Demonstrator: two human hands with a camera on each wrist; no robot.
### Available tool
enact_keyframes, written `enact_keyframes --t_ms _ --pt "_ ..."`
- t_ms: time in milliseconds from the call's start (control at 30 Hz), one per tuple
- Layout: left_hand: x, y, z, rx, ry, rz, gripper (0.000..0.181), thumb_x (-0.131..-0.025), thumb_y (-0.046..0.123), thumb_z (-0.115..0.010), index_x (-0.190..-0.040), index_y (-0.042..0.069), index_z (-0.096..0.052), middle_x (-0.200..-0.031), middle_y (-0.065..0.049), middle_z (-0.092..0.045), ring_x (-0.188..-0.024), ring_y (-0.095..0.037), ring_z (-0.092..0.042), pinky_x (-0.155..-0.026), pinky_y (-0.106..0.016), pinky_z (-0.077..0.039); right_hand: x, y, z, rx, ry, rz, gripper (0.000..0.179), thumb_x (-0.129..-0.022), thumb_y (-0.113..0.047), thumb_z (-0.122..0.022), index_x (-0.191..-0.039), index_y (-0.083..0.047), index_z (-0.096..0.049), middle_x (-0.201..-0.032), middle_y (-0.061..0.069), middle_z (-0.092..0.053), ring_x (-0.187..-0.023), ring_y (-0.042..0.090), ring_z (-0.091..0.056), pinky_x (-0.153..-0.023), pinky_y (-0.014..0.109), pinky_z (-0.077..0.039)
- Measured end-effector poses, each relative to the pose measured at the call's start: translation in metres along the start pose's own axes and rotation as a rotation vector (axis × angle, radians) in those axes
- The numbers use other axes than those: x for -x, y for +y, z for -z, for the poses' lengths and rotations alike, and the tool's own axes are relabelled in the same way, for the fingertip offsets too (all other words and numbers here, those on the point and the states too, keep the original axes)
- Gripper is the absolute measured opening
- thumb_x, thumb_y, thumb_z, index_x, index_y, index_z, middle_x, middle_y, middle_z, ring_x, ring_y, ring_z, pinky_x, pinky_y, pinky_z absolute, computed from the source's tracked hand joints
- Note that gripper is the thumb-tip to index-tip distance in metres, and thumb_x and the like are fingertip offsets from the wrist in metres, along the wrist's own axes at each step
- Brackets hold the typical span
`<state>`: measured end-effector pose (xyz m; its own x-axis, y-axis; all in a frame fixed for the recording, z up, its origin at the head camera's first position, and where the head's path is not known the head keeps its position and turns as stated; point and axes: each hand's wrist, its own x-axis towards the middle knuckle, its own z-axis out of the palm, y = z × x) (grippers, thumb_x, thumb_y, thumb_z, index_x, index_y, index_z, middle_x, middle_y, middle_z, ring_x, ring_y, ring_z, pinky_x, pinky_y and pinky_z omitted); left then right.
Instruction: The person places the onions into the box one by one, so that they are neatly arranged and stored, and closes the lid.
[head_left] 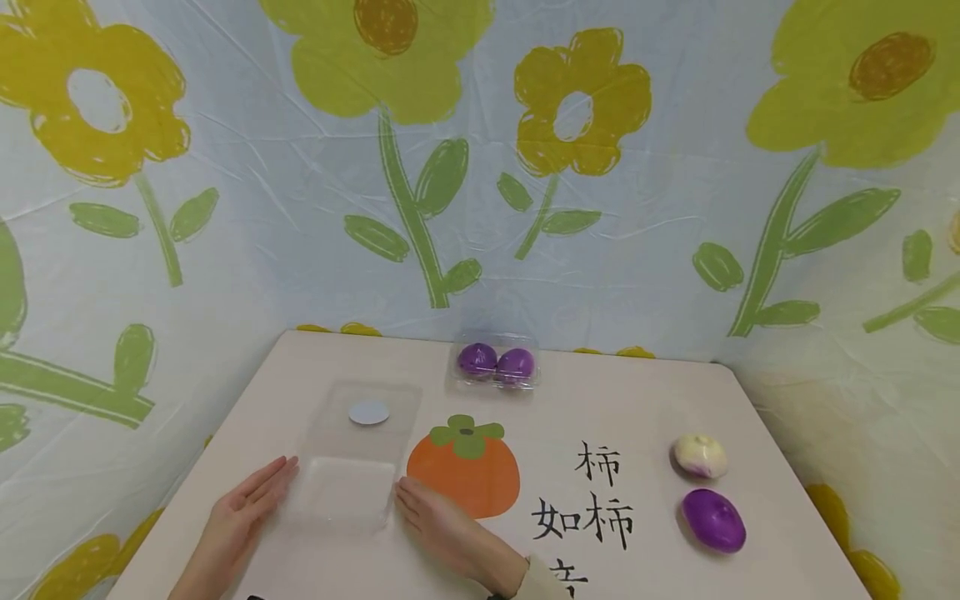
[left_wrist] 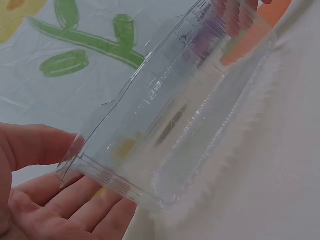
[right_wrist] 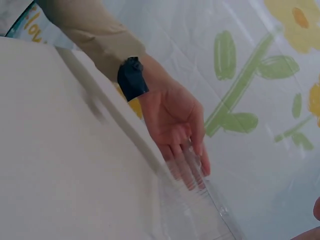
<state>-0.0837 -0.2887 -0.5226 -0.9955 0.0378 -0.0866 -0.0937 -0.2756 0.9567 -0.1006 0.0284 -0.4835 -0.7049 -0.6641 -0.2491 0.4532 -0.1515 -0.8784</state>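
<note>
An open clear plastic clamshell box lies on the table in the head view, its lid folded back and bearing a white oval label. Along the box's left side stands my left hand, fingers extended. On the opposite side my right hand touches the wall near its corner with straight fingers. The left wrist view shows the left thumb at the clear rim and the other fingers against the outside wall. Nothing lies inside the box.
A second clear box with two purple onion-like vegetables stands at the table's back edge. To the right lie a whitish bulb and a purple oval vegetable. The tabletop carries a printed persimmon and black characters.
</note>
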Motion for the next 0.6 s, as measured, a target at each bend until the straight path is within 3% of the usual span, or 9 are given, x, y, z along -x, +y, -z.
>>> enact_keyframes --t_ms 133,300,500,600 --pt "0.007 -0.006 -0.007 -0.069 -0.025 -0.023 0.058 -0.102 0.002 -0.051 -0.150 -0.013 -0.023 -0.134 0.013 -0.060 -0.122 0.004 -0.054 -0.095 -0.012 -0.045 0.011 0.004 0.007 -0.026 0.010 0.015 0.072 -0.108 -0.038 -0.031 -0.152 0.013 -0.007 -0.160 0.032 -0.007 -0.148 0.046 -0.006 -0.122 0.050 -0.008" --pt "0.010 -0.016 -0.020 -0.081 -0.050 -0.070 0.058 -0.100 -0.004 -0.050 -0.148 -0.017 -0.020 -0.136 0.011 -0.059 -0.124 0.002 -0.052 -0.096 -0.011 -0.044 0.025 0.008 0.017 -0.043 0.014 0.049 0.069 -0.109 -0.035 -0.030 -0.151 0.016 -0.008 -0.159 0.034 -0.006 -0.147 0.047 -0.007 -0.121 0.051 -0.008" --pt "0.010 -0.025 -0.041 -0.119 -0.020 -0.064 0.060 -0.098 -0.004 -0.055 -0.148 -0.016 -0.025 -0.134 0.013 -0.060 -0.122 0.004 -0.053 -0.094 -0.011 -0.045 0.042 0.009 0.034 0.007 -0.007 0.072 0.070 -0.109 -0.037 -0.028 -0.151 0.015 -0.007 -0.159 0.034 -0.008 -0.148 0.046 -0.010 -0.121 0.050 -0.010" --pt "0.008 -0.028 -0.050 -0.130 -0.043 -0.061 0.061 -0.097 -0.005 -0.056 -0.148 -0.015 -0.026 -0.136 0.011 -0.058 -0.124 0.003 -0.051 -0.096 -0.013 -0.045 0.051 0.006 0.044 0.042 -0.026 0.071 0.073 -0.109 -0.040 -0.028 -0.151 0.016 -0.005 -0.159 0.033 -0.007 -0.148 0.046 -0.009 -0.121 0.050 -0.009"
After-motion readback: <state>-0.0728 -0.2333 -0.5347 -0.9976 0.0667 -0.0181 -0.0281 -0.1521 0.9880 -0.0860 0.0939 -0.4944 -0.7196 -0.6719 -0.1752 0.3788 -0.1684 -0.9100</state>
